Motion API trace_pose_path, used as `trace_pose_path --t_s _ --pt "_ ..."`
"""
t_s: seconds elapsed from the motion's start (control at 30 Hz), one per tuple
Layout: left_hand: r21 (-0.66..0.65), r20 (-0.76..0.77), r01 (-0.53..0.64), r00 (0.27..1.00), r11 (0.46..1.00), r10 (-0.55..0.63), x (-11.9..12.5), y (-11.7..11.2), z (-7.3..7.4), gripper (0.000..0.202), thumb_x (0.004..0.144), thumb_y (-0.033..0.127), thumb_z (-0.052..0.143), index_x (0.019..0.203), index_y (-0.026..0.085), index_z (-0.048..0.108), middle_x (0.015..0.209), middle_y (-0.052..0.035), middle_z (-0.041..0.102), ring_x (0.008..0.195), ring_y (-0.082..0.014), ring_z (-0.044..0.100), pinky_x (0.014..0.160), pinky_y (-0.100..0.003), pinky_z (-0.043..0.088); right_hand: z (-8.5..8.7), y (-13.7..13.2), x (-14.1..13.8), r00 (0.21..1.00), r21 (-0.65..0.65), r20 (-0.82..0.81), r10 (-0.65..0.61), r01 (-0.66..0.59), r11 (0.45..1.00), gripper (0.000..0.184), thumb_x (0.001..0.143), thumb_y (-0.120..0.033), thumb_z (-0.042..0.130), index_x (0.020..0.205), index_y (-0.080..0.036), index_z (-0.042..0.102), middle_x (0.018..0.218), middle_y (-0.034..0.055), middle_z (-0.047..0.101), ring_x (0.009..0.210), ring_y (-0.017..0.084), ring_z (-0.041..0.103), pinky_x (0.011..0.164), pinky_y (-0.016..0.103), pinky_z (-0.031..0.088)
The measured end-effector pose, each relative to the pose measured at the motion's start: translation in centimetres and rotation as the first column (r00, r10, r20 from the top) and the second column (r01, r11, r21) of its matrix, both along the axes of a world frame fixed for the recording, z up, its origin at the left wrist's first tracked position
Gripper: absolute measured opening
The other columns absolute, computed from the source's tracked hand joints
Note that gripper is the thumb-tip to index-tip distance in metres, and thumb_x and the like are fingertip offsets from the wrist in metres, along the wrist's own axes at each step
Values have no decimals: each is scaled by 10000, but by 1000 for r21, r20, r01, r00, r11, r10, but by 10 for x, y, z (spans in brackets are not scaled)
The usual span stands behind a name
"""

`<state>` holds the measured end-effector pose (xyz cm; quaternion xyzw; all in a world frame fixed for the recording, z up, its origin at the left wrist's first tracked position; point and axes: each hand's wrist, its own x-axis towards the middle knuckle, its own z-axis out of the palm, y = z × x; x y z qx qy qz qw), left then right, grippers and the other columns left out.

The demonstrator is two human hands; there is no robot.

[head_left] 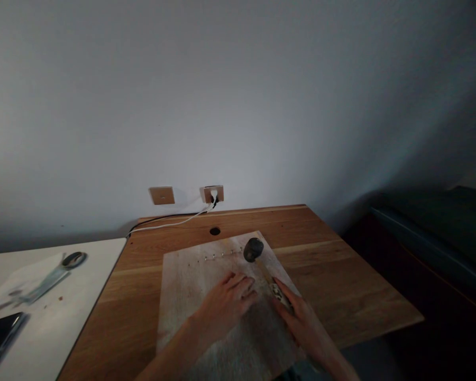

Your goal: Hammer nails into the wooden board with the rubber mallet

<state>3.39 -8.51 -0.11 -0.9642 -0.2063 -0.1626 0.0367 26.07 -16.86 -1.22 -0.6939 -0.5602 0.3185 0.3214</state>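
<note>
My right hand (pixel 295 312) is wrapped round the handle of a rubber mallet (pixel 254 249) with a black head. The mallet's head is over the far right part of a pale wooden board (pixel 178 307), by the right end of a row of small nails (pixel 222 254). Several of these nails stand upright; toward the left end only small dark dots show. Over the middle of the board, nearer to me than the row, is my left hand (pixel 226 301). Its fingers are loosely bent and apart, and I see nothing held in them.
Beneath the board is a brown wooden table (pixel 333 286) with a round cable hole (pixel 214 231). Cables (pixel 174 224) run from a wall socket (pixel 213 194) along its back edge. A white table (pixel 79 307) on the left carries a roll of tape (pixel 74 260) and a dark phone-like device (pixel 2 336).
</note>
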Motion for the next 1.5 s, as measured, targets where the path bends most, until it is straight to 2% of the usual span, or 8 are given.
trace_pose_path --t_s 0.17,0.4,0.5,0.6,0.67,1.13,1.33,1.5 --pt "128 -144 115 985 985 -96 14 -18 -13 123 969 185 624 863 188 687 839 -28 704 865 -193 652 815 -317 490 -13 -4 4 998 -53 51 22 -20 998 669 940 -520 452 1484 -143 552 1489 125 591 1443 273 476 1213 432 340" --pt "29 -44 59 997 998 -57 -5 -9 -15 160 961 132 586 997 228 708 877 -37 728 902 -219 685 865 -348 519 -8 -6 1 999 -26 50 0 2 1000 610 946 -485 475 1469 -187 578 1351 107 700 1312 314 609 1095 468 477" --pt "-167 94 -166 979 972 183 -39 25 -14 264 942 114 570 1114 249 718 977 -38 754 940 -225 697 918 -379 524 -4 -8 0 999 -66 30 -12 14 998 589 959 -484 475 1479 -224 572 1113 93 791 1049 316 739 872 432 588" --pt "-415 295 -422 776 806 558 -78 64 -21 222 921 154 583 1056 218 747 1009 -54 774 951 -222 715 915 -360 545 -3 -9 0 999 -82 20 -26 28 996 601 964 -497 464 1492 -224 558 976 87 801 916 307 756 762 406 596" --pt "-494 313 -445 711 748 630 -96 80 -27 195 910 183 599 1016 215 760 1000 -50 782 940 -224 723 926 -367 547 -4 -9 -1 999 -67 21 -26 27 997 602 956 -501 474 1479 -221 573 964 93 797 940 315 749 766 410 592" --pt "-517 271 -418 748 747 606 -99 83 -34 61 857 196 671 890 220 717 928 -43 740 935 -239 676 878 -363 526 16 -7 -24 997 -184 -57 50 -60 981 678 956 -478 422 1541 -141 479 542 -8 620 445 206 596 501 312 504" --pt "-575 267 -390 742 719 615 -99 85 -40 229 864 118 607 1045 215 709 989 -49 749 929 -217 698 908 -352 527 27 20 -62 972 -149 -153 177 -200 968 647 966 -417 459 1562 -165 437 699 16 690 459 144 575 454 246 461" --pt "-622 277 -362 728 694 627 -100 83 -41 355 843 89 590 1175 193 662 1019 -69 745 935 -227 706 892 -350 538 33 47 -89 957 -59 -65 283 -287 956 577 959 -359 515 1517 -213 511 913 60 772 719 205 715 703 323 574"
